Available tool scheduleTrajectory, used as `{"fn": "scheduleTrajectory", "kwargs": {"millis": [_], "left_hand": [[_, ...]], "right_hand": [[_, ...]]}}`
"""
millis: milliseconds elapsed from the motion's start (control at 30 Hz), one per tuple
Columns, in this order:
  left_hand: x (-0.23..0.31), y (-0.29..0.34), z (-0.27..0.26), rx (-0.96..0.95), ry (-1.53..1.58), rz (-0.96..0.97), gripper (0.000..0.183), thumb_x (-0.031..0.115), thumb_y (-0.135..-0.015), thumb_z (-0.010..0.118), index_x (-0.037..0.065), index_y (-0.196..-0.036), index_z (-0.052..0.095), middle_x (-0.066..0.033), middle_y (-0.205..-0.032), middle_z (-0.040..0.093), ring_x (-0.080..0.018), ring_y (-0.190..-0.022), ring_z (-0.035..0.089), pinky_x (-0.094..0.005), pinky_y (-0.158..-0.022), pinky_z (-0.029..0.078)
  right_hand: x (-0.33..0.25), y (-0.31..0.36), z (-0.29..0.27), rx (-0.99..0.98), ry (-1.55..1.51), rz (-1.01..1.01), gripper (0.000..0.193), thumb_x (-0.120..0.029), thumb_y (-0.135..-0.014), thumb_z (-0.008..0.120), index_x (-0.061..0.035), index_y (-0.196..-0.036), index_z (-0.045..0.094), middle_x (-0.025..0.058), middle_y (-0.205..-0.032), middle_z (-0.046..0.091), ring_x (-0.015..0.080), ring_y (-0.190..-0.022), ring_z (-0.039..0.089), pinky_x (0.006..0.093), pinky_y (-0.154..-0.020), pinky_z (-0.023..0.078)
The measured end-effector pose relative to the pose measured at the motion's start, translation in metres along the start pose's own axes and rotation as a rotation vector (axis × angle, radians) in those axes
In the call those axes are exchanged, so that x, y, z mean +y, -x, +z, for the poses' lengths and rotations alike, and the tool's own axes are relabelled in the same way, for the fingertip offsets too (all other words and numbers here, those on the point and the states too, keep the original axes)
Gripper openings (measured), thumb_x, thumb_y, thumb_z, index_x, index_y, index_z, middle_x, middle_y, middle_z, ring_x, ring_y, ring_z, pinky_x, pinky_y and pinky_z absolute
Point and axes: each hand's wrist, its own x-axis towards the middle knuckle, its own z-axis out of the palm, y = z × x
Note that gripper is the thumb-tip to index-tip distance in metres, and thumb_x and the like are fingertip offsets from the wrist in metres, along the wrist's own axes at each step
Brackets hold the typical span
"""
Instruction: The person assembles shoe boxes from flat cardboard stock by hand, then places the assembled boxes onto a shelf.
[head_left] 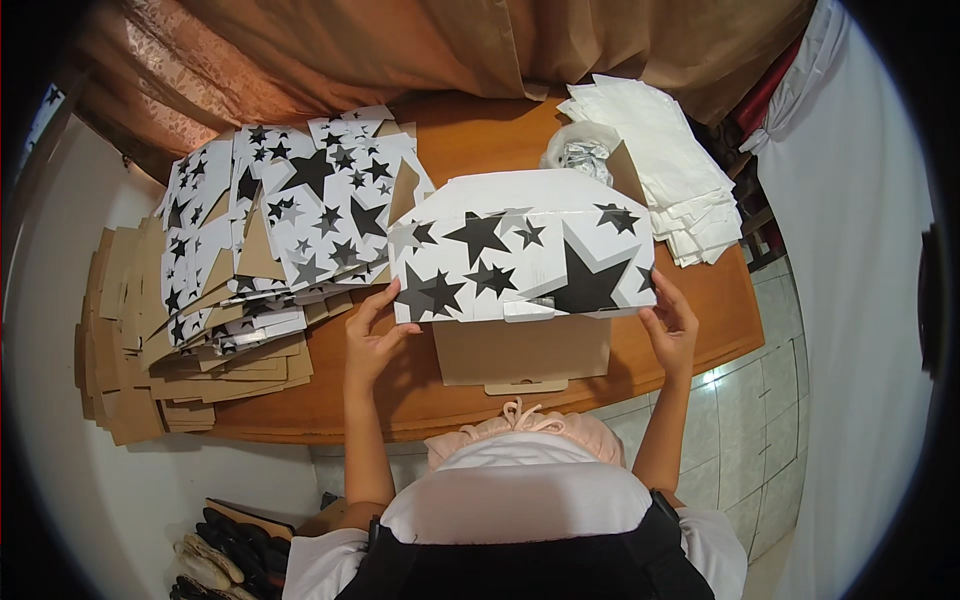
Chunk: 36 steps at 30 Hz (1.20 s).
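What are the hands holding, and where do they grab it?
Both hands hold the white star-printed box: the left hand at its lower left corner, the right hand at its lower right corner.

The left hand (372,335) and right hand (672,325) gripped opposite ends of a white star-printed box (520,255) above the wooden table (690,300); flat star-printed cartons (290,215) lay stacked leftward; white paper bags (665,160) lay rightward.

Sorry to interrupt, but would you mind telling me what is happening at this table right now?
A person is holding a white box printed with black stars over a wooden table, the left hand at its left end and the right hand at its right. Its brown flap hangs open toward the person. A pile of flat star-printed cartons lies to the left, and a stack of white paper bags to the right.
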Motion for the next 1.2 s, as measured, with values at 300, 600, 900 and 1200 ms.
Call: {"fn": "scheduleTrajectory", "kwargs": {"millis": [300, 600, 900, 1200], "left_hand": [[-0.047, -0.001, 0.000, 0.024, 0.132, -0.052, 0.055, -0.002, -0.067, 0.072, 0.000, -0.117, 0.051, -0.0114, -0.122, 0.052, -0.0192, -0.112, 0.050, -0.0334, -0.098, 0.039], [-0.075, 0.016, 0.004, 0.140, 0.382, -0.282, 0.054, -0.011, -0.068, 0.066, 0.000, -0.119, 0.049, -0.0110, -0.117, 0.053, -0.0207, -0.109, 0.052, -0.0350, -0.095, 0.043], [-0.097, 0.029, 0.001, 0.134, 0.283, -0.152, 0.045, -0.010, -0.068, 0.068, -0.001, -0.110, 0.055, -0.0106, -0.112, 0.056, -0.0203, -0.108, 0.053, -0.0339, -0.095, 0.042], [-0.084, 0.012, 0.004, 0.140, 0.171, -0.058, 0.041, -0.013, -0.068, 0.064, -0.001, -0.105, 0.054, -0.0164, -0.123, 0.050, -0.0230, -0.114, 0.048, -0.0339, -0.095, 0.042]], "right_hand": [[0.034, -0.004, 0.024, -0.010, -0.188, -0.078, 0.047, 0.008, -0.078, 0.059, 0.0020, -0.123, 0.044, 0.0143, -0.126, 0.048, 0.0210, -0.117, 0.045, 0.0316, -0.093, 0.040], [0.078, -0.002, 0.052, -0.052, -0.247, 0.014, 0.056, 0.005, -0.075, 0.063, 0.0028, -0.126, 0.041, 0.0170, -0.125, 0.048, 0.0245, -0.116, 0.048, 0.0358, -0.099, 0.036], [0.070, 0.000, 0.045, -0.106, -0.436, 0.106, 0.057, 0.001, -0.075, 0.052, 0.0066, -0.129, 0.036, 0.0185, -0.133, 0.039, 0.0270, -0.123, 0.041, 0.0369, -0.103, 0.031], [0.046, -0.012, 0.051, -0.120, -0.334, 0.037, 0.064, 0.002, -0.079, 0.058, 0.0044, -0.135, 0.027, 0.0146, -0.132, 0.040, 0.0217, -0.122, 0.039, 0.0310, -0.097, 0.035]]}}
